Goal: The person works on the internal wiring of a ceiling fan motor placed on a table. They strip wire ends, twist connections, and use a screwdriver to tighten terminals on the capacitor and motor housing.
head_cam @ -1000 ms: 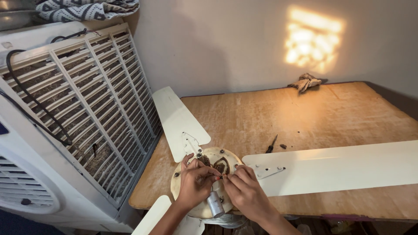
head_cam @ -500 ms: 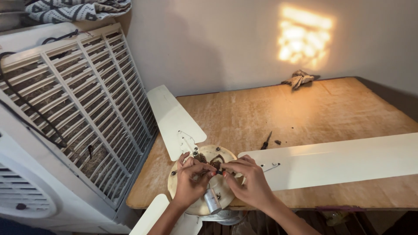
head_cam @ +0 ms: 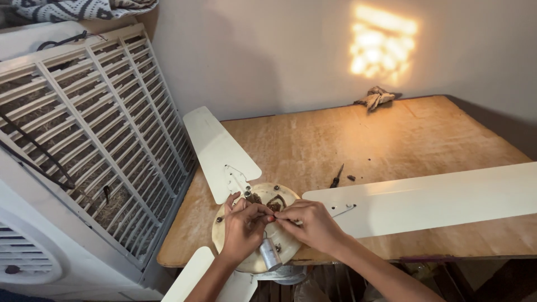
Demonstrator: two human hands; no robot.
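A cream ceiling fan lies on the wooden table point(head_cam: 391, 140) with its round motor housing point(head_cam: 224, 235) at the near edge. One blade point(head_cam: 215, 151) points toward the wall, a long blade point(head_cam: 436, 198) runs right, and a third point(head_cam: 190, 279) hangs off the front. My left hand point(head_cam: 243, 229) and my right hand point(head_cam: 310, 223) meet over the hub, fingertips pinched together on something small at the wiring opening. A silver cylindrical capacitor point(head_cam: 270, 254) sits on the housing just below my fingers.
A small dark screwdriver point(head_cam: 336, 176) and bits of debris lie on the table behind the hub. A crumpled rag point(head_cam: 376, 98) rests by the wall. A large white air cooler point(head_cam: 84, 145) with a slatted side stands at the left.
The view has shifted slightly. My hands stay pinched together over the hub, fingers working at the same spot.
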